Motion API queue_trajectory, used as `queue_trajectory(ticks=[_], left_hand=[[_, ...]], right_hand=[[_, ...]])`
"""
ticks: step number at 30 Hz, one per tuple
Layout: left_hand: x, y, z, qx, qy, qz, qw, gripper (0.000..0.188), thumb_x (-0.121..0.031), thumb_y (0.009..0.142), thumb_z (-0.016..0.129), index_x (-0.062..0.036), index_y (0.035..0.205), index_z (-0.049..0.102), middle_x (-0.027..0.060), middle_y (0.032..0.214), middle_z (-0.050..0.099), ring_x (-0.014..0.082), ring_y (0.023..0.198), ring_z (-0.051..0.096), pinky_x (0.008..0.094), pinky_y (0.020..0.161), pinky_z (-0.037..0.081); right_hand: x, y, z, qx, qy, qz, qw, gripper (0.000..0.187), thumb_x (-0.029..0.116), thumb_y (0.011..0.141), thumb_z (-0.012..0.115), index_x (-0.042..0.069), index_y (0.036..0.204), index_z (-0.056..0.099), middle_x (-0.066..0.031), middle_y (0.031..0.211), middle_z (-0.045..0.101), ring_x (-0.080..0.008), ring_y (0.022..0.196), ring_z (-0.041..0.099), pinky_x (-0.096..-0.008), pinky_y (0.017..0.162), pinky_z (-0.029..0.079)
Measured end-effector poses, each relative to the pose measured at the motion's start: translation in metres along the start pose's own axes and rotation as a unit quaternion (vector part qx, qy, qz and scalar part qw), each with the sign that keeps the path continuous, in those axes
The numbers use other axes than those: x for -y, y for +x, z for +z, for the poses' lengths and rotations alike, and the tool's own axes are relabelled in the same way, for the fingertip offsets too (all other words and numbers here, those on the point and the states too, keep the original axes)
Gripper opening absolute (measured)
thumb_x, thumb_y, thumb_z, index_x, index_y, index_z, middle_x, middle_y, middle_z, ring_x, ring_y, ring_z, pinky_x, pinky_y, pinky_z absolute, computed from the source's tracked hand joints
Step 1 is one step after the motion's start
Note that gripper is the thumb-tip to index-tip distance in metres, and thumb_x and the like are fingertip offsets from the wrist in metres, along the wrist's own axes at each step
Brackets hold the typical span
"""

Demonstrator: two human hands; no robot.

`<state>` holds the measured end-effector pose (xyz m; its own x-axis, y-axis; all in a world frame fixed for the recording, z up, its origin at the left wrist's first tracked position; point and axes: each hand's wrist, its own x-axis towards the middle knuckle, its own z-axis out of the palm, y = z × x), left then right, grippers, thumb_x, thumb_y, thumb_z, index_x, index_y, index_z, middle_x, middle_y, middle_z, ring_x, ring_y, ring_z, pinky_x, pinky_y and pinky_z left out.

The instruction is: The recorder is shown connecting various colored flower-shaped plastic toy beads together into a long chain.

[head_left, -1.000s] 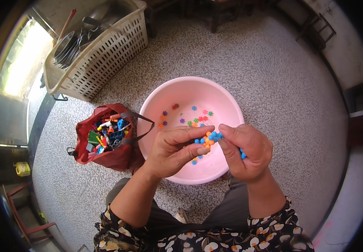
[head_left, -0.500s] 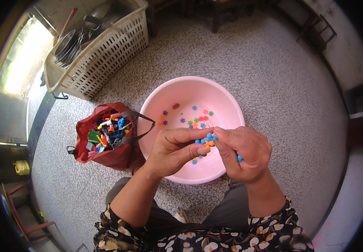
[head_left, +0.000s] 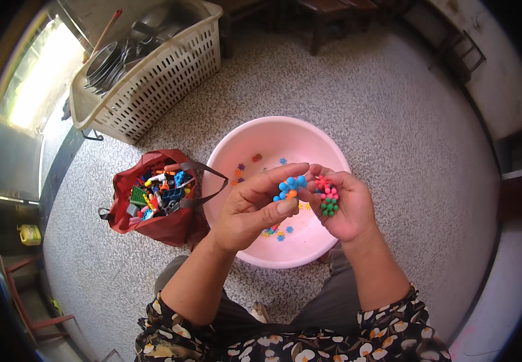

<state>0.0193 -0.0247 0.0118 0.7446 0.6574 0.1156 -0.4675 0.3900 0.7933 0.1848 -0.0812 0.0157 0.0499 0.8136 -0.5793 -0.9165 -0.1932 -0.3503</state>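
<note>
Over the pink plastic basin [head_left: 246, 139], my left hand [head_left: 241, 215] pinches blue and orange flower-shaped plastic pieces [head_left: 288, 188] between thumb and fingers. They look joined into a small cluster. My right hand [head_left: 357, 212] is turned partly palm up, its fingers curled around red, pink and green flower-shaped pieces [head_left: 329, 198]. Its fingertips are close to the blue cluster; whether they touch it I cannot tell. Several loose flower-shaped pieces [head_left: 289, 230] in mixed colours lie on the basin's bottom, partly hidden under my hands.
Left of the basin stands a red fabric bag [head_left: 173, 232] full of mixed toy bricks [head_left: 164, 190], its dark strap reaching to the basin's rim. A white slatted basket [head_left: 158, 90] with pans and plates is at the far left. Wooden furniture [head_left: 327, 9] lines the back.
My right hand has turned its palm up, bringing red, pink and green pieces into sight. The blue and orange cluster stays in my left hand, tilted and slightly higher. The view has shifted a little.
</note>
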Motion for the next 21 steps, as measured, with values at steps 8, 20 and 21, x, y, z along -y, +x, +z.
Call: queue_trajectory(ticks=[8, 20, 21], left_hand=[[0.001, -0.003, -0.016, 0.048, -0.021, -0.010, 0.999, 0.042, -0.008, 0.084, 0.054, -0.0011, 0.124, 0.042, 0.0059, 0.104, 0.053, 0.0085, 0.091, 0.049, 0.0233, 0.079, 0.041], [-0.004, -0.002, -0.015, 0.090, -0.038, -0.003, 0.995, 0.050, -0.020, 0.085, 0.054, 0.0018, 0.127, 0.038, 0.0049, 0.102, 0.051, 0.0105, 0.093, 0.046, 0.0237, 0.080, 0.038], [-0.004, -0.002, -0.015, 0.089, -0.051, -0.003, 0.995, 0.052, -0.023, 0.085, 0.054, 0.0023, 0.127, 0.037, 0.0053, 0.102, 0.050, 0.0106, 0.094, 0.045, 0.0243, 0.081, 0.037]], right_hand=[[-0.002, 0.001, -0.008, 0.073, -0.019, 0.059, 0.995, 0.032, 0.038, 0.083, 0.055, 0.009, 0.094, 0.050, -0.0046, 0.081, 0.054, -0.0071, 0.057, 0.048, -0.0183, 0.041, 0.040], [0.002, -0.006, -0.001, 0.061, -0.117, -0.072, 0.989, 0.036, 0.033, 0.083, 0.056, 0.008, 0.107, 0.049, 0.0002, 0.073, 0.048, -0.0064, 0.053, 0.039, -0.0176, 0.041, 0.032], [0.003, -0.005, -0.002, 0.063, -0.118, -0.064, 0.989, 0.036, 0.032, 0.084, 0.055, 0.006, 0.108, 0.048, 0.0000, 0.074, 0.048, -0.0066, 0.053, 0.039, -0.0178, 0.042, 0.032]])
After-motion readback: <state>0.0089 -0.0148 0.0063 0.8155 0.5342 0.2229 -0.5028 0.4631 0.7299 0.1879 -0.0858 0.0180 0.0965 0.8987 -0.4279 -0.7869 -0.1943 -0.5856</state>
